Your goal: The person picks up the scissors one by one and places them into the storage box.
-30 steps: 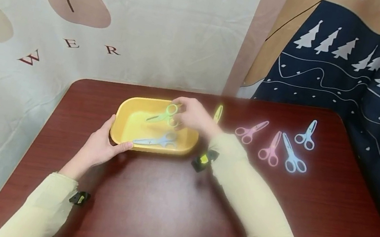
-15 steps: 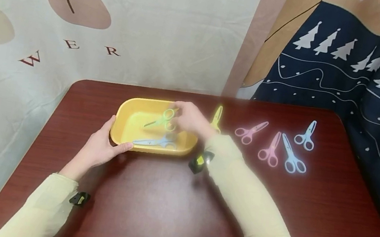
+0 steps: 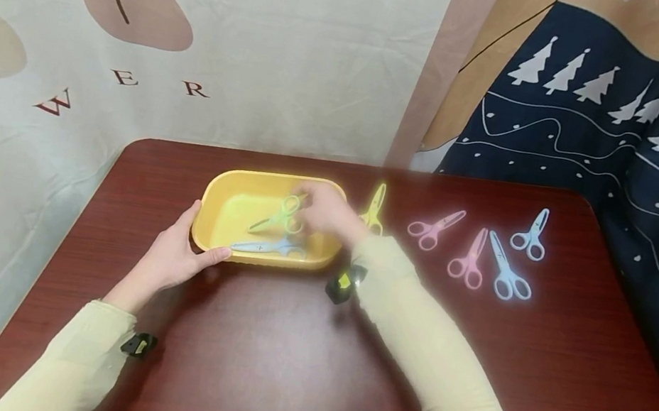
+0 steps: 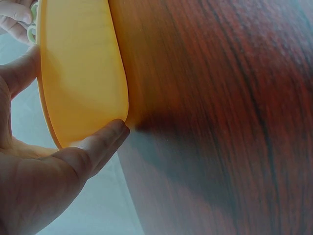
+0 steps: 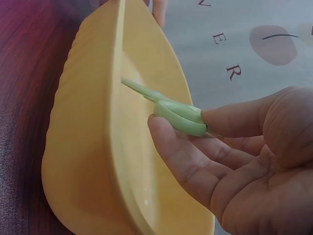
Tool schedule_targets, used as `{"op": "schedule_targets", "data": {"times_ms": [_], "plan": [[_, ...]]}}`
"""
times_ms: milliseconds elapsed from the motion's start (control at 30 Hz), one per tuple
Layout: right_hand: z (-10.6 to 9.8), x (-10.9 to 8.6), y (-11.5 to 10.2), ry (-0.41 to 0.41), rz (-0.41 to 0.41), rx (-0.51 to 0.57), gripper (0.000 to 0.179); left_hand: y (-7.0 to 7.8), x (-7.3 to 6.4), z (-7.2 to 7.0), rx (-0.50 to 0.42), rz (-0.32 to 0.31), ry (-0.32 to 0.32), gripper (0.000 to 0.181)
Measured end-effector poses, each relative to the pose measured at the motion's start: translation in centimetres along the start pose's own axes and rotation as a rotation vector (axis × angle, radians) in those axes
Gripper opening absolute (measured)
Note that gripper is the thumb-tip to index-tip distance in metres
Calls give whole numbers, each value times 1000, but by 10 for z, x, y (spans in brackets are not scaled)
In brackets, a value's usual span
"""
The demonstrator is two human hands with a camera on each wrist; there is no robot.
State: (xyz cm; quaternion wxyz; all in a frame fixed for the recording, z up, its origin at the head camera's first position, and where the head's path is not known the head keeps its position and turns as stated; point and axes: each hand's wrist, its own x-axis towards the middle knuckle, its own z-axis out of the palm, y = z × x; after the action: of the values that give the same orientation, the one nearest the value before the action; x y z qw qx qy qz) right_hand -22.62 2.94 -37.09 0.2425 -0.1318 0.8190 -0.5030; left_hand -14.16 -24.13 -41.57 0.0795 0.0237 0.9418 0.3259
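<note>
A yellow plastic tub (image 3: 214, 205) stands on the table. My left hand (image 3: 174, 256) grips its left end, thumb on the near rim and fingers along the outer wall (image 4: 83, 83). Over the tub's right part, my right hand (image 3: 333, 213) pinches small green scissors (image 5: 178, 115) by the finger loops between thumb and fingertips. The blades slant down to the left inside the tub. Below them, blue scissors (image 3: 261, 247) lie on the tub floor along the near side, their loops partly behind the right hand's fingers.
Right of the tub lie yellow-green scissors (image 3: 375, 206), two pink scissors (image 3: 431, 232) and two blue scissors (image 3: 506, 273) on the dark red-brown table (image 3: 290, 372). A pale printed cloth (image 3: 302, 50) and a navy tree-patterned cloth (image 3: 573, 136) hang behind.
My right hand has lowered slightly into the tub with the green scissors, whose blades now tilt further down. The yellow-green scissors show more fully. My left hand stays in place.
</note>
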Motion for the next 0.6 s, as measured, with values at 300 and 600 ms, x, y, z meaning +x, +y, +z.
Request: {"op": "schedule_targets", "data": {"times_ms": [300,600], "plan": [[4,3,0,-6,12,-111,58,-1,-1,0,-6,-1,0,115],[7,3,-1,5,6,-199,58,-2,-1,0,-6,1,-1,114]]}}
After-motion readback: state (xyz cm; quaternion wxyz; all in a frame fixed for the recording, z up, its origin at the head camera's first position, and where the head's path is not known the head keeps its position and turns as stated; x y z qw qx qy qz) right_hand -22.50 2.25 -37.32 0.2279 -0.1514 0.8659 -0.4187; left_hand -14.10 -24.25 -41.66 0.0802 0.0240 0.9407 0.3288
